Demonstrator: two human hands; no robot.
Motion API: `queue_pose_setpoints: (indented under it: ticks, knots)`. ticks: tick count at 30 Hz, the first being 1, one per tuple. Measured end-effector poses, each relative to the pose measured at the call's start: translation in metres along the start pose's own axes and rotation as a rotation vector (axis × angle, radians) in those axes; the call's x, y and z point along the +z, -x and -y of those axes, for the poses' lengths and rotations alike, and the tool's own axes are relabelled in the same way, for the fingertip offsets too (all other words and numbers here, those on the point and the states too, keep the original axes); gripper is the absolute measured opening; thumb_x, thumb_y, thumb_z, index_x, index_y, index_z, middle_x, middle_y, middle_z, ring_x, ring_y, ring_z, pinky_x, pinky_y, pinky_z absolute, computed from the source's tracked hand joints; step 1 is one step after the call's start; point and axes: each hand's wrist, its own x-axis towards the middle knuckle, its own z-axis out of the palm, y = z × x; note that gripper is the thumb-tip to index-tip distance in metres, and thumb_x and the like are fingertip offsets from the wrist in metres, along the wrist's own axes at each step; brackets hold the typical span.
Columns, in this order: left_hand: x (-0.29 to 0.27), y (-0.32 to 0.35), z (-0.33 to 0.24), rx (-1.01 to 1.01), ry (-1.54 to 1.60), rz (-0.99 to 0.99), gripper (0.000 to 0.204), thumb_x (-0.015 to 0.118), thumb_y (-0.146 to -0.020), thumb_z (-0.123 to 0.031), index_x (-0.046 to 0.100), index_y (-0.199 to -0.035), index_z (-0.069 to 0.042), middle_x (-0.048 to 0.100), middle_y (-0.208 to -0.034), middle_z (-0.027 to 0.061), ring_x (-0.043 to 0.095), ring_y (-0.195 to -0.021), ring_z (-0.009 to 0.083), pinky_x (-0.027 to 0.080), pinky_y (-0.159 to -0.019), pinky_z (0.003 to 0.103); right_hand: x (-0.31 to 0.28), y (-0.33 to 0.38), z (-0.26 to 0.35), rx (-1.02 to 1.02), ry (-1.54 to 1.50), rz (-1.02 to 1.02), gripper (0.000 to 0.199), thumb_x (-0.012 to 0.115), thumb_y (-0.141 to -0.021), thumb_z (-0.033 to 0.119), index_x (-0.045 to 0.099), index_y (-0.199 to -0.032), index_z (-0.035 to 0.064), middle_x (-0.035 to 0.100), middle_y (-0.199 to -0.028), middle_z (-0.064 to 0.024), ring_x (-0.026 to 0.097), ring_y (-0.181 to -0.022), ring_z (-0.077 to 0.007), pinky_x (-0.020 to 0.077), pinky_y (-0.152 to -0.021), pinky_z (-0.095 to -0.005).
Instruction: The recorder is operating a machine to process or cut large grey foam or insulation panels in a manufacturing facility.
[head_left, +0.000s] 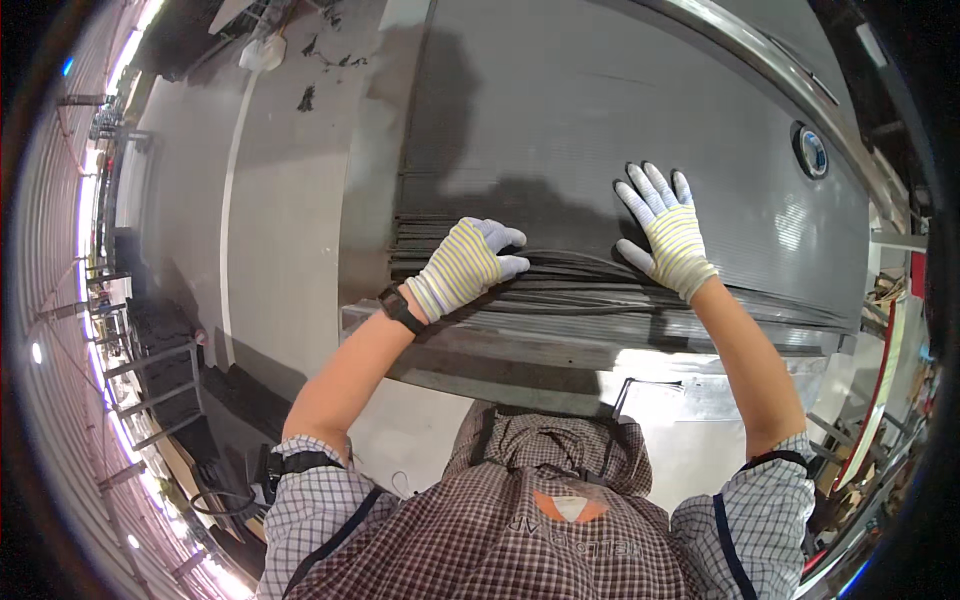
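Note:
A stack of dark grey, finely ribbed plastic sheets (560, 130) lies in front of me, its near edges showing as uneven, slightly bowed dark layers. My left hand (468, 265), in a white glove with yellow stripes, is at the near edge towards the left. Its thumb and bent fingers close around the edge of an upper sheet. My right hand (668, 230), gloved the same way, rests flat on the top sheet with fingers spread and pointing away. Its thumb reaches left near the edge. The undersides of both hands are hidden.
A roll of tape (811, 152) sits on the sheets at the far right. A metal rail (770, 55) runs along the far right side. Below the stack is a ledge (480, 365) close to my body. A pale floor (285, 200) with a white line stretches left.

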Motion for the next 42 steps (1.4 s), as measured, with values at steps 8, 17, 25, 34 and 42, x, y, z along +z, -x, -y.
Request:
queue_pose_setpoints:
  ticks: [8,17,25,34,42]
  knots:
    - [-0.091,0.01,0.05,-0.236,0.005,0.011,0.015,0.056,-0.09,-0.003,0.07,-0.097,-0.005,0.069,-0.095,0.0083,0.067,-0.09,0.0196,0.055,-0.079,0.035,0.004,0.003,-0.007,0.012,-0.025,-0.028,0.078,0.066,-0.088,0.049,0.04,-0.153,0.0139,0.034,-0.162,-0.0146,0.027,-0.152,-0.0333,0.014,-0.124,-0.0564]
    - [-0.099,-0.009,-0.027,-0.738,-0.279,-0.252,0.053,0.074,-0.084,-0.024,0.059,-0.13,-0.002,0.059,-0.127,0.0196,0.054,-0.123,0.0362,0.041,-0.109,0.047,0.002,0.005,-0.006,0.005,-0.03,-0.034,0.077,0.068,-0.088,0.047,0.041,-0.152,0.0138,0.034,-0.162,-0.0141,0.028,-0.151,-0.0331,0.0148,-0.124,-0.0562]
    - [-0.034,0.021,-0.04,-0.187,-0.018,0.351,0.052,0.068,-0.085,-0.032,0.062,-0.129,-0.005,0.055,-0.142,0.0158,0.049,-0.133,0.0366,0.037,-0.113,0.048,-0.001,0.003,-0.005,0.007,-0.021,-0.009,0.08,0.07,-0.086,0.045,0.039,-0.153,0.014,0.033,-0.162,-0.0142,0.027,-0.151,-0.034,0.0149,-0.124,-0.0568]
    - [-0.079,0.106,0.0,-0.754,-0.412,-0.199,0.031,0.072,-0.085,-0.024,0.068,-0.11,-0.007,0.063,-0.124,0.0199,0.057,-0.117,0.0415,0.045,-0.101,0.052,0.001,0.0,-0.001,0.004,-0.029,-0.022,0.082,0.073,-0.083,0.04,0.039,-0.153,0.0131,0.033,-0.162,-0.0152,0.028,-0.151,-0.0351,0.015,-0.124,-0.0571]
    - [0.003,0.042,-0.067,-0.219,0.113,0.171,0.061,0.075,-0.08,-0.035,0.06,-0.132,-0.007,0.057,-0.141,0.0157,0.051,-0.133,0.032,0.04,-0.114,0.044,0.0,-0.002,0.001,-0.004,-0.019,0.01,0.083,0.073,-0.082,0.039,0.039,-0.153,0.0127,0.032,-0.163,-0.0153,0.025,-0.152,-0.0346,0.0134,-0.124,-0.0561]
